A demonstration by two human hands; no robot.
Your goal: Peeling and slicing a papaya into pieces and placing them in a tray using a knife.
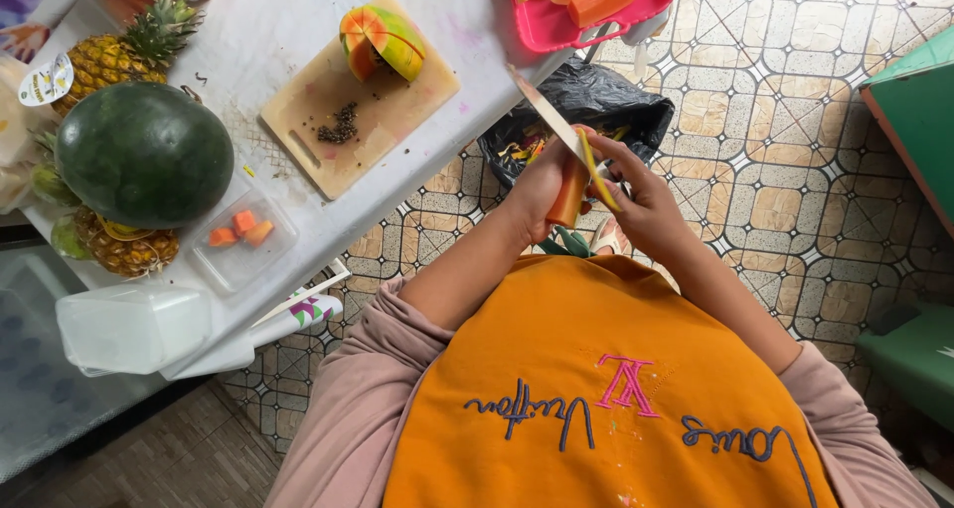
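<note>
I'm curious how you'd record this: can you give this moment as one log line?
left hand: holds papaya slice | right hand: knife peeling it | below: black bag

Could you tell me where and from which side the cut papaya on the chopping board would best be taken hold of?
Probably by the green-yellow skin of the cut papaya, from above, fingers spanning its rounded outer sides. The cut orange flesh looks wet and the pieces lean together, so gripping the skin keeps them closed. It rests on the chopping board, seeds beside it.
</note>
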